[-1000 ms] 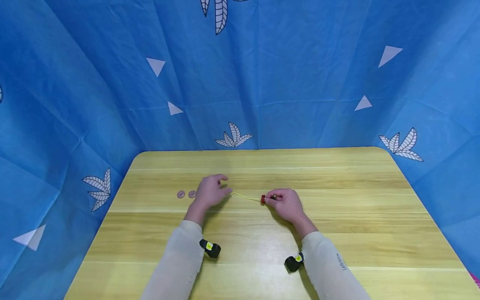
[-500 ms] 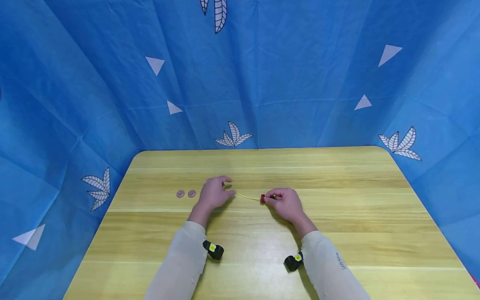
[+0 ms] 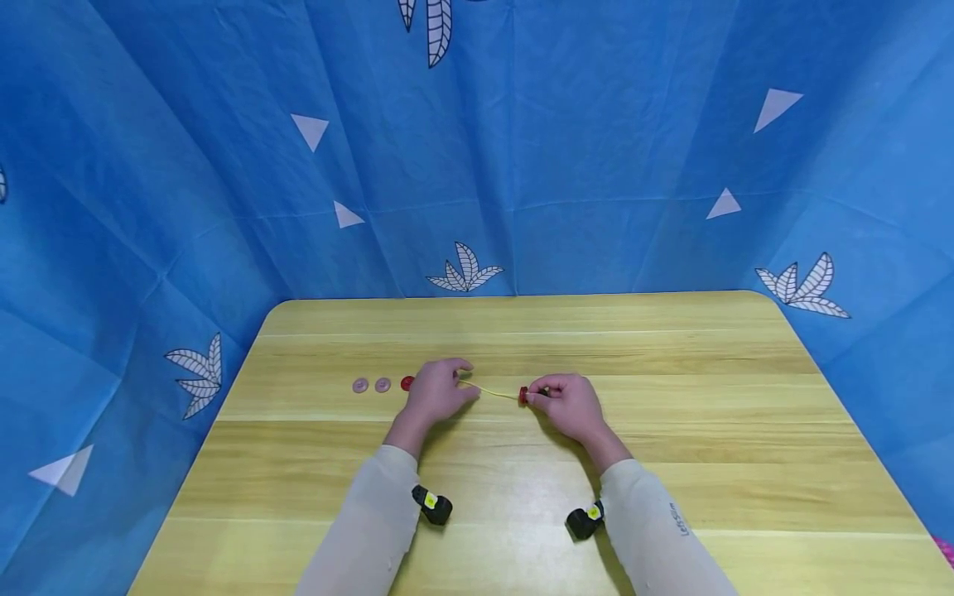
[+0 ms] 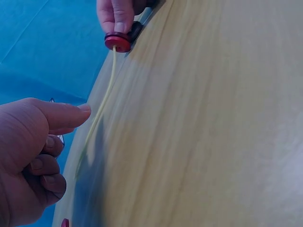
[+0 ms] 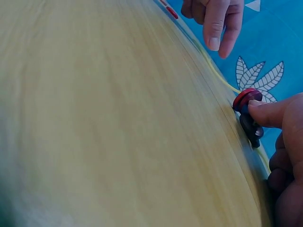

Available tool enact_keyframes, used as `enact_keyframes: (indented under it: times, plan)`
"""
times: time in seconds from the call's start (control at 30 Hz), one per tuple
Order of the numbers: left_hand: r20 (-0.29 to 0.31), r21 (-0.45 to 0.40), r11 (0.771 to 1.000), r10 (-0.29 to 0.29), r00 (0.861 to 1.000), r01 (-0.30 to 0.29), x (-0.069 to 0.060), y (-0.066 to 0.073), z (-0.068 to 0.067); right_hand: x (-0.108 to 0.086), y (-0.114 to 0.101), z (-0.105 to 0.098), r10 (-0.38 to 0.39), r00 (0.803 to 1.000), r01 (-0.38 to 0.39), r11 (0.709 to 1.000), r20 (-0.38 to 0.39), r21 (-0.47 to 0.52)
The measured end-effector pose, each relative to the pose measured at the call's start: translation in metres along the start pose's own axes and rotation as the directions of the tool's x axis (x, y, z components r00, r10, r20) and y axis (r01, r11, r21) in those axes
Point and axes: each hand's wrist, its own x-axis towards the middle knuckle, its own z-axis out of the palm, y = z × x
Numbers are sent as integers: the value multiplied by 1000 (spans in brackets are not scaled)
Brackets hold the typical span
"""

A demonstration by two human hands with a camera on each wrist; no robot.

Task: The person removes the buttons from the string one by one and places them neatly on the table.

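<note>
Yellow cord point(image 4: 111, 84): between your hands; likely light, limp; pinch beside red disc point(image 5: 247, 98). Disc: pinched by your right hand point(image 3: 572, 406); probably hard; take by rim. Left hand point(image 3: 438, 391): loose, holding nothing.

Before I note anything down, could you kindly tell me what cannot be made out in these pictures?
- The yellow string, left stretch: head view, hidden by the left hand.
- The black pieces, full shape: head view, partly covered by the right hand, whose rear the right edge cuts off in the right wrist view.
- A red piece: left wrist view, cut off by the bottom edge.
- The pink buttons, hole count: head view, too small.
</note>
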Motion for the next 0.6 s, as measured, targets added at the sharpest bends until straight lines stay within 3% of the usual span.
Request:
enact_keyframes:
  times: [0.6]
  plan:
    - [25,14,998,62,998,-62,3,6,19,2,3,0,-9,1000,9,1000,6,2]
